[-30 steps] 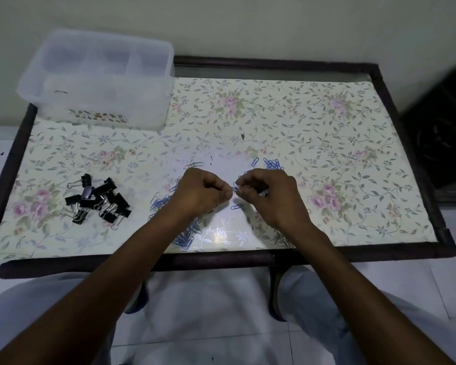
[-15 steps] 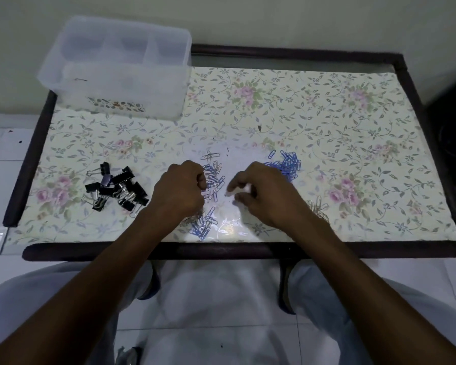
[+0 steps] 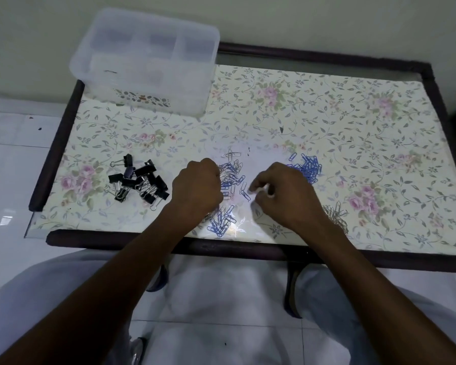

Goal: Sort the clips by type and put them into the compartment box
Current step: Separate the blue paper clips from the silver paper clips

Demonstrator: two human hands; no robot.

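- While the translucent plastic compartment box (image 3: 145, 61) stands at the far left corner of the floral-patterned table top (image 3: 353, 122), we judge the task to be in its sorting stage: no clip that we can make out lies in its compartments, though the frosted walls hide much.
- Sorted so far, as we read it: the black metal binder clips (image 3: 138, 181) lie in one heap at the left, well apart from the rest; a heap of blue wire paper clips (image 3: 309, 168) lies just beyond the right hand (image 3: 287, 198); a small heap of silver wire paper clips (image 3: 336, 214) shows beside the right wrist.
- Left to do: the mixed pile of blue and silver paper clips (image 3: 231, 177) between the hands must be divided, and every heap must then go into the box.
- Our left hand (image 3: 198, 189) is clenched at the edge of the mixed pile; whether it encloses clips we cannot tell.
- Our right hand is curled with its fingertips (image 3: 254, 187) pinched just beside one loose clip (image 3: 244, 192); whether they grasp anything we cannot tell.
- The paper clips appear thin, light and tangled, some overlapping; the binder clips show silver wire handles.
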